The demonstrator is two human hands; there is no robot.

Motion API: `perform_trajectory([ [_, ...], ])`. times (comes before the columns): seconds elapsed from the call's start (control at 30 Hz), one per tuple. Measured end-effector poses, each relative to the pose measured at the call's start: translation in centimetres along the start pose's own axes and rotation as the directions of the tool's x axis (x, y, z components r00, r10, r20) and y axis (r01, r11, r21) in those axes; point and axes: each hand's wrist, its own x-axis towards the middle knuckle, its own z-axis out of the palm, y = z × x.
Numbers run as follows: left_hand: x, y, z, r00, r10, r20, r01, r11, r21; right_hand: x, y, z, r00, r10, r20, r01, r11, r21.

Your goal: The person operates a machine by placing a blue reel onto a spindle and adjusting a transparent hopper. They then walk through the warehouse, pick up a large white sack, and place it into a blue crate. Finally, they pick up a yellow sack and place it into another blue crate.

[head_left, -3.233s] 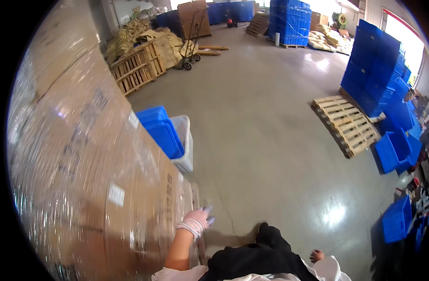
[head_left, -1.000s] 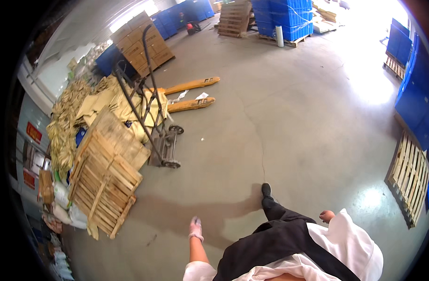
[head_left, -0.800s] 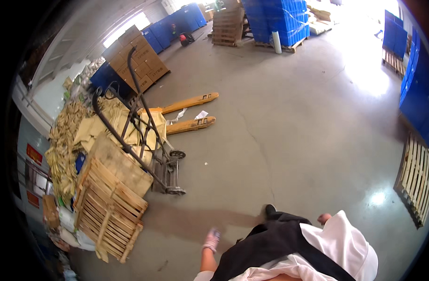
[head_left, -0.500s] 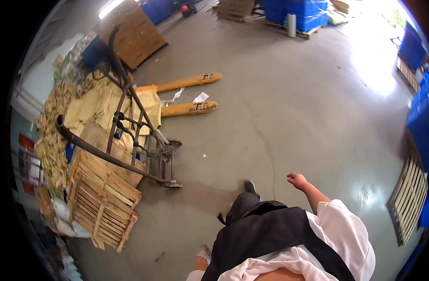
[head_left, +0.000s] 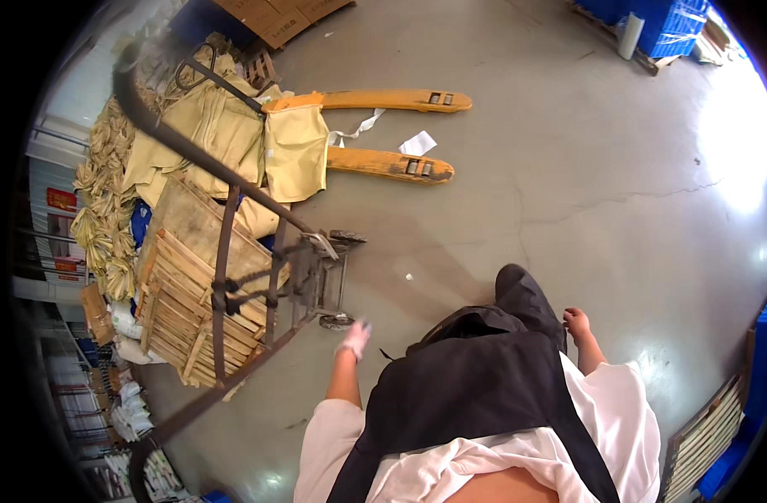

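Observation:
My left hand [head_left: 354, 338], blurred and with something pale over part of it, is out ahead of me, close to the small wheel of a hand truck; its fingers are smeared. The dark metal hand truck [head_left: 224, 285] has a bent tube frame, with black cord wrapped on its crossbars. One tube runs down past my left side. My right hand [head_left: 577, 323] hangs over the grey floor beside my dark trouser leg, fingers curled in and nothing seen in them.
Beyond the hand truck stands a yellow pallet jack [head_left: 392, 163] with yellowish sacks [head_left: 295, 155] over its base. Wooden pallets [head_left: 195, 314] lie at the left. A blue crate stack [head_left: 668, 29] is at far right; another pallet [head_left: 706, 444] leans at right. White scraps lie on the floor.
I have stepped forward, so the hand truck is closer and larger. My left hand has swung forward from low beside me toward the hand truck. The right hand is nearer my leg.

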Motion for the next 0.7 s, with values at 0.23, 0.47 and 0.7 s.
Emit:
perform_trajectory([
  [0.23,18.5,17.9,-11.7,0.904,0.399,-0.154,-0.396,0.917,0.052,14.0,-11.6,6.3,0.957,0.24,0.162,-0.179,0.93,-0.322],
  [0.47,26.4,21.7,-16.4,0.981,-0.031,0.189,-0.01,0.978,0.209,36.8,-38.1,13.4,0.969,-0.053,0.242,0.149,0.904,-0.4],
  [0.7,34.8,20.8,-22.2,0.992,-0.117,0.057,0.123,0.986,-0.114,47.0,-72.2,30.7,0.839,-0.491,0.235,0.499,0.52,-0.693],
])
